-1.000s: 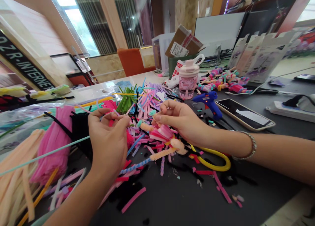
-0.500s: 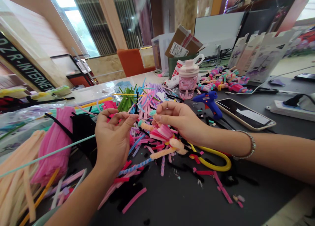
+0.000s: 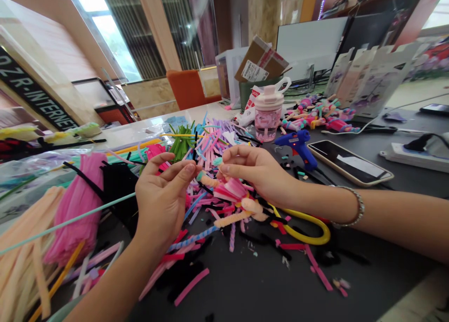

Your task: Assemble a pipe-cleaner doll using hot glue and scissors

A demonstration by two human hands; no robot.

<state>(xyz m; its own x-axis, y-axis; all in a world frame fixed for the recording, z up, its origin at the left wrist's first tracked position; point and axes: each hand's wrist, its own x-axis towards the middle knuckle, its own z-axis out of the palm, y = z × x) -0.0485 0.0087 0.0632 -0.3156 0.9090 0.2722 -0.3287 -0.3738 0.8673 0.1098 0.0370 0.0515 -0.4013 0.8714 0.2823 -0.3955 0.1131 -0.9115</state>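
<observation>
R hand [image 3: 257,174] pinching pipe-cleaner figure [image 3: 229,191]; L hand [image 3: 163,209] open, empty, fingers spread.

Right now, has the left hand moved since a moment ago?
Yes: the left hand has shifted rightward in view, further from the bundle of black pipe cleaners.
</observation>
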